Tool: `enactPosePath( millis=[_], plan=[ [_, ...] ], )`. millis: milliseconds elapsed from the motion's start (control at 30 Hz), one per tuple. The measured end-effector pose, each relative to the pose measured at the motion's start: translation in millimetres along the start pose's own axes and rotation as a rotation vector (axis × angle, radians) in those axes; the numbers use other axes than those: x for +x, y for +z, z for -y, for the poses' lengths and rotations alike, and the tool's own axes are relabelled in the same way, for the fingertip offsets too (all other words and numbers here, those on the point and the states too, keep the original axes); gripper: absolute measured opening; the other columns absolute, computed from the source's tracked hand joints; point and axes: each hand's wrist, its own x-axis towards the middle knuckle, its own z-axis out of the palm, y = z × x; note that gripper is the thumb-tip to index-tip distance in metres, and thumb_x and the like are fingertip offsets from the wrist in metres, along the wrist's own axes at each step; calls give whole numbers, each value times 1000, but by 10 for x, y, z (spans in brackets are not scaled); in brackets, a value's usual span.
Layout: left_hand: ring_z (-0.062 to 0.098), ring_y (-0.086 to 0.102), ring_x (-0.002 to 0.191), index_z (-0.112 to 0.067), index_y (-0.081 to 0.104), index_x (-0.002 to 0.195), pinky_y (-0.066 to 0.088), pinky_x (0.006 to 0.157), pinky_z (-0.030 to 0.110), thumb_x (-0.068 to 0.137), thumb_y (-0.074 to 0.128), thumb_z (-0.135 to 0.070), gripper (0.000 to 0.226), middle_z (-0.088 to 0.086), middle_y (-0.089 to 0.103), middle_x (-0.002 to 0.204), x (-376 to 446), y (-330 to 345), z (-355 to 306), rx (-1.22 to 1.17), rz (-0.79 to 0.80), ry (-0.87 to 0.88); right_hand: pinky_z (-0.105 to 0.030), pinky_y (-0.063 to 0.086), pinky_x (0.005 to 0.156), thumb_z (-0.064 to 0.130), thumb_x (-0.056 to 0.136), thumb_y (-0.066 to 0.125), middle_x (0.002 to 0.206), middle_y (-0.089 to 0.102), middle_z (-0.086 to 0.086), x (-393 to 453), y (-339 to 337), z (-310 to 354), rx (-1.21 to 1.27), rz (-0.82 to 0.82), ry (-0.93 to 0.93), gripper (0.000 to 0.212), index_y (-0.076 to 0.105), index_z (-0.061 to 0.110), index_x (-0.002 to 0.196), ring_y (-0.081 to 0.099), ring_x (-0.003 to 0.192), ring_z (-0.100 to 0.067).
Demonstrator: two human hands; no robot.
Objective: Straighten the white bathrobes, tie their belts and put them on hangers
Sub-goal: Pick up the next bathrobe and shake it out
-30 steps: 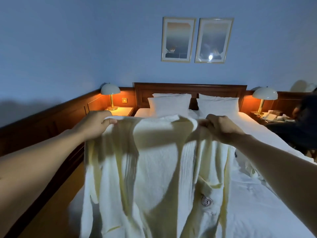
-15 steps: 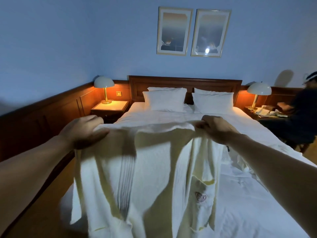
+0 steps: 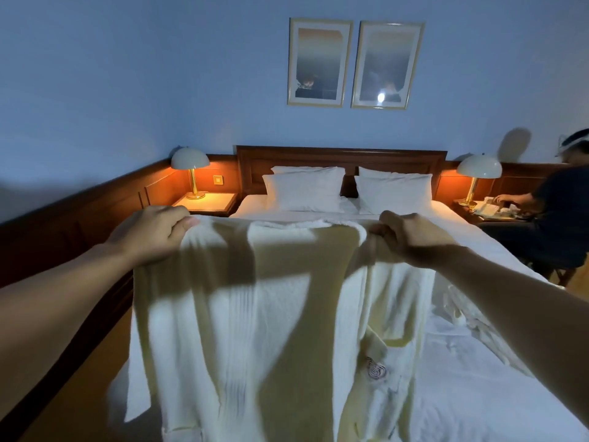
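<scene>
bathrobe [image 3: 255, 314] held up over the bed [image 3: 478, 393] | left hand [image 3: 153, 234] and right hand [image 3: 411, 237] each curled round a shoulder; fabric gripped | soft, limp, fairly heavy towelling is judged; best held at shoulder seams; belt not seen

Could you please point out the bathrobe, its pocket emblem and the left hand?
bathrobe [image 3: 223, 330], head view, ribbed front panel.
emblem [image 3: 376, 369], head view, middle of stitching.
left hand [image 3: 149, 232], head view, back of hand.

A cream-white ribbed terry bathrobe [image 3: 255, 314] is showing a dark spiral emblem [image 3: 376, 371] on its pocket, over the white-sheeted bed [image 3: 478, 393]; amber-glowing dome lamps [image 3: 190, 161] are lighting reddish-brown wood panelling [image 3: 79, 218] under the pale blue wall [image 3: 127, 74].
</scene>
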Motion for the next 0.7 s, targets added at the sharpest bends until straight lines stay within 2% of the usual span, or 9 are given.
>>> enactPosePath(
  millis=[100,233,300,367,433,500,567,633,700],
  plan=[
    [29,54,62,-25,42,63,49,61,39,94,38,-67,53,-6,49,57,439,-206,-11,-19,-19,6,-42,52,73,54,93,26,96,70,-11,368,-370,-109,-56,-36,4,45,57,22,100,63,87,-33],
    [30,55,71,-17,50,59,44,65,36,94,48,-66,61,5,54,62,1180,-430,18,-1,-4,-106,-37,44,69,36,101,42,95,64,-7,1038,-807,-222,-122,-117,48,26,61,20,98,58,86,-31],
    [27,54,72,-13,50,57,39,65,36,95,48,-66,65,7,54,63,1528,-440,76,15,24,-134,-37,43,65,35,101,41,92,63,-11,1388,-887,-309,-187,-100,138,25,59,19,95,57,81,-32],
    [27,55,72,-8,53,58,42,66,37,94,45,-70,72,9,55,63,1870,-341,173,31,74,-148,-38,47,66,37,100,39,86,59,-11,1698,-863,-395,-220,-83,191,26,57,21,90,56,77,-31],
    [29,56,77,-9,58,61,47,73,39,93,40,-73,74,8,58,68,2254,-128,342,55,116,-156,-37,49,65,38,101,39,83,56,-8,2066,-722,-504,-227,-88,213,27,57,21,90,55,73,-28],
    [32,57,84,-14,65,67,50,79,41,88,31,-81,78,8,64,77,2550,144,488,91,135,-132,-34,43,60,39,103,39,80,56,-5,2377,-481,-593,-252,-91,219,27,58,21,92,54,70,-25],
    [36,58,91,-15,69,75,48,81,40,85,24,-81,81,14,68,89,2869,614,704,107,142,-79,-33,41,59,39,102,39,76,59,-1,2787,-75,-753,-276,-104,215,25,57,25,94,54,70,-26],
    [39,60,91,-12,66,74,42,78,39,87,20,-75,79,22,67,91,3140,1234,980,130,156,-30,-35,43,61,40,102,38,76,61,0,3193,469,-963,-284,-91,231,22,52,27,90,53,70,-28],
    [41,61,86,-18,53,66,43,72,41,90,17,-78,74,24,65,86,3385,1944,1309,129,134,-18,-36,43,63,39,102,39,81,62,-5,3610,1076,-1186,-311,-78,237,22,48,24,89,54,72,-31]
  ],
)
